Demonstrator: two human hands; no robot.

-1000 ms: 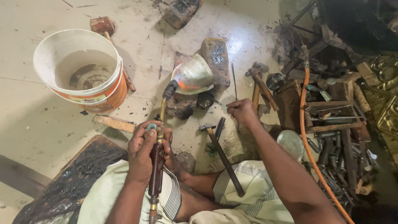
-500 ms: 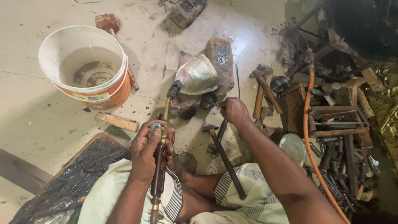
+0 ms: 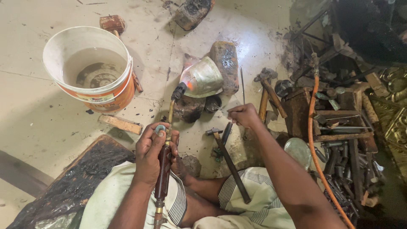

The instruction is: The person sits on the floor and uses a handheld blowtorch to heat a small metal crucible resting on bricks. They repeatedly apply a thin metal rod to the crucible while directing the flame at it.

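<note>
The left hand (image 3: 154, 154), fingers wrapped tight, is aiming a torch (image 3: 166, 148) at the glowing metal bell (image 3: 202, 78) propped against a brick (image 3: 225, 63), while the right hand (image 3: 242, 115) beside it is pinching a thin rod (image 3: 220, 109), apparently heating for brazing.

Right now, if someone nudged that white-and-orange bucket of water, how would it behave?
The bucket looks part full of murky water, so probably heavy and slow to slide. Its base is narrower than its rim, so a high push might tip or slosh it.
</note>
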